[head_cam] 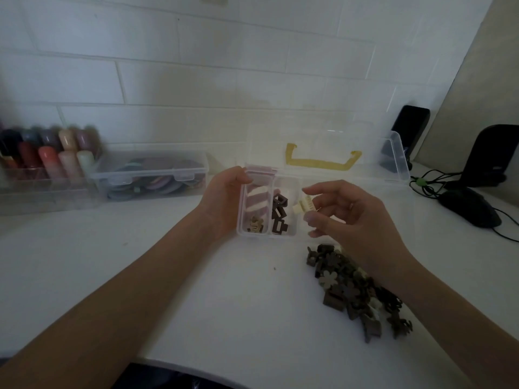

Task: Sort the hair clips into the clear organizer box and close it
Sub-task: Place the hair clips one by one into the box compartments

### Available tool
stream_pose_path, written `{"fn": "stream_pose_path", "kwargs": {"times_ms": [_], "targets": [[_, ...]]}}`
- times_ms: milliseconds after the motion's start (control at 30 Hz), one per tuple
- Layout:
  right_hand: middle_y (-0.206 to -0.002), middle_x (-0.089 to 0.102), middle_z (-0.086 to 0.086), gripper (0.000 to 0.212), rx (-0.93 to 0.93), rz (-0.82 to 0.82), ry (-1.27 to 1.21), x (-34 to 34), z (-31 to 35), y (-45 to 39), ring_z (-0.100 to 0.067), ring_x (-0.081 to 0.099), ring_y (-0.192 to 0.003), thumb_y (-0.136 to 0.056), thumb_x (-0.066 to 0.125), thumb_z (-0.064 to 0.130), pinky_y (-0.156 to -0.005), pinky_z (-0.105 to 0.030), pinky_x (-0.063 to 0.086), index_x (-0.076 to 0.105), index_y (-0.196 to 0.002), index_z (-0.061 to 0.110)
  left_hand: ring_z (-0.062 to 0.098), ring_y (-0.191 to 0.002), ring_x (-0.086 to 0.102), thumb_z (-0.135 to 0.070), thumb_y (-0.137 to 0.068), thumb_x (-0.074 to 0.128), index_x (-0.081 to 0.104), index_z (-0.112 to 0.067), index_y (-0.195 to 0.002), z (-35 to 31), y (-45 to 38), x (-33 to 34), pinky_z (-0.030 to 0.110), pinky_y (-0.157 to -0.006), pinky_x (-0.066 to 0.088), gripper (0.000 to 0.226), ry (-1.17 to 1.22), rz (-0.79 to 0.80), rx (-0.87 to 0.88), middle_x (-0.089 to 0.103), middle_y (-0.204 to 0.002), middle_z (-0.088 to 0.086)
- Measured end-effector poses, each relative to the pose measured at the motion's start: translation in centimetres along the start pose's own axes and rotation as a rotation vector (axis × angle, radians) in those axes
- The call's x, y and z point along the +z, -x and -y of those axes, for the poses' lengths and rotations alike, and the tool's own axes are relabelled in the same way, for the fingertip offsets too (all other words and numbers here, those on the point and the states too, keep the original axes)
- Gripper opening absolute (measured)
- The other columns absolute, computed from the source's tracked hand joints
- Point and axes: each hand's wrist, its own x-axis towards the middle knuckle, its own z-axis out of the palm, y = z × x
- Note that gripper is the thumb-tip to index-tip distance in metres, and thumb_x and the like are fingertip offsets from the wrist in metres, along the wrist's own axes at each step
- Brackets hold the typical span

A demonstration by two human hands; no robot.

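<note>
The left hand [222, 203] grips the clear organizer box [268, 209] at its nine o'clock wall, while the right hand [345, 211] pinches a cream clip [304, 206] just at the box's three o'clock edge, the loose clip pile [356, 290] lying at five o'clock on the desk [224, 290].

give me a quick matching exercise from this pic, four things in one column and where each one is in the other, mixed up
Things:
1. cream hair clip
2. pile of dark clips
3. left hand
4. brown square clips

Places:
A. loose on the white table, under the right forearm
B. on the left wall of the clear organizer box
C. pinched in the right hand by the box's right edge
D. in the box's right compartment

Pairs: 1-C, 2-A, 3-B, 4-D
</note>
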Motion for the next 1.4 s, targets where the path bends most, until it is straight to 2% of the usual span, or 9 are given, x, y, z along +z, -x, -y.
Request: {"fn": "stream_pose_path", "kwargs": {"times_ms": [167, 333, 467, 633, 833, 1000, 1200, 1300, 1400], "targets": [[-0.076, 0.060, 0.011, 0.020, -0.223, -0.043, 0.522, 1.2, -0.5, -0.2, -0.010, 0.056, -0.066, -0.075, 0.076, 0.010, -0.053, -0.012, 0.040, 0.057, -0.078, 0.019, 0.030, -0.098, 0.065, -0.017, -0.059, 0.048, 0.060, -0.008, -0.106, 0.0, 0.0, 0.3, 0.039, -0.087, 0.044, 0.049, -0.015, -0.004, 0.003, 0.062, -0.105, 0.011], [-0.076, 0.048, 0.020, 0.019, -0.289, -0.136, 0.797, 2.4, -0.9, -0.3, -0.003, 0.045, -0.067, -0.080, 0.069, 0.018, -0.053, -0.012, 0.036, 0.050, -0.082, 0.023, 0.029, -0.097, 0.064, -0.017, -0.058, 0.048, 0.057, -0.009, -0.107, 0.1, 0.0, 0.3, 0.039, -0.085, 0.044, 0.050, -0.016, -0.002, 0.004, 0.059, -0.107, 0.012], [-0.091, 0.059, 0.007, 0.003, -0.392, -0.149, 1.018, 3.1, -1.3, -1.1, -0.007, 0.044, -0.084, -0.084, 0.063, 0.023, -0.056, -0.017, 0.036, 0.065, -0.086, 0.021, 0.028, -0.095, 0.061, -0.019, -0.060, 0.048, 0.060, -0.009, -0.104, 0.1, 0.0, 0.4, 0.039, -0.085, 0.042, 0.047, -0.017, 0.001, 0.007, 0.062, -0.100, 0.009], [-0.076, 0.057, 0.006, 0.003, -0.349, -0.017, 0.853, 1.2, -0.6, -0.6, -0.007, 0.046, -0.071, -0.083, 0.067, 0.025, -0.060, -0.023, 0.042, 0.067, -0.087, 0.024, 0.028, -0.098, 0.064, -0.018, -0.059, 0.048, 0.059, -0.008, -0.104, 0.0, -0.1, 0.3, 0.039, -0.084, 0.044, 0.047, -0.010, -0.017, 0.003, 0.061, -0.106, 0.011], [-0.053, 0.054, 0.015, 0.006, -0.040, 0.458, 0.826, -3.2, 1.0, -0.6, -0.005, 0.047, -0.049, -0.076, 0.072, 0.032, -0.050, -0.013, 0.035, 0.071, -0.078, 0.038, 0.032, -0.105, 0.062, -0.019, -0.059, 0.047, 0.060, -0.008, -0.104, -0.2, -0.2, 0.1, 0.045, -0.101, 0.037, 0.048, -0.005, -0.060, 0.014, 0.059, -0.113, 0.012], [-0.077, 0.063, 0.022, 0.023, -0.078, 0.484, 1.093, -3.4, 1.5, -0.6, 0.001, 0.052, -0.063, -0.083, 0.063, 0.041, -0.055, -0.011, 0.033, 0.063, -0.098, 0.058, 0.029, -0.100, 0.063, -0.019, -0.057, 0.049, 0.056, -0.009, -0.110, -0.2, -0.2, 0.1, 0.042, -0.093, 0.040, 0.054, 0.000, -0.066, -0.003, 0.056, -0.116, 0.011], [-0.115, 0.062, 0.020, 0.036, -0.170, 0.545, 1.296, -2.2, 1.7, 0.1, -0.004, 0.056, -0.100, -0.095, 0.043, 0.039, -0.068, -0.016, 0.035, 0.042, -0.126, 0.057, 0.028, -0.097, 0.064, -0.020, -0.057, 0.049, 0.054, -0.009, -0.112, -0.2, -0.1, 0.1, 0.038, -0.084, 0.042, 0.056, 0.014, -0.063, -0.009, 0.056, -0.117, 0.011], [-0.110, 0.065, 0.017, 0.033, -0.191, 0.526, 1.303, -2.0, 1.1, 0.0, -0.005, 0.058, -0.097, -0.096, 0.041, 0.037, -0.072, -0.019, 0.039, 0.047, -0.123, 0.054, 0.028, -0.096, 0.065, -0.020, -0.058, 0.049, 0.053, -0.009, -0.113, -0.2, -0.1, 0.0, 0.038, -0.086, 0.043, 0.056, 0.014, -0.058, -0.004, 0.056, -0.117, 0.011], [-0.076, 0.061, 0.021, 0.022, -0.176, 0.495, 1.149, -2.0, 0.9, 0.0, 0.002, 0.053, -0.069, -0.089, 0.054, 0.039, -0.064, -0.016, 0.040, 0.059, -0.110, 0.046, 0.026, -0.089, 0.067, -0.020, -0.058, 0.050, 0.053, -0.009, -0.113, -0.1, 0.0, 0.0, 0.036, -0.081, 0.045, 0.055, 0.017, -0.056, -0.006, 0.057, -0.114, 0.011]]}}
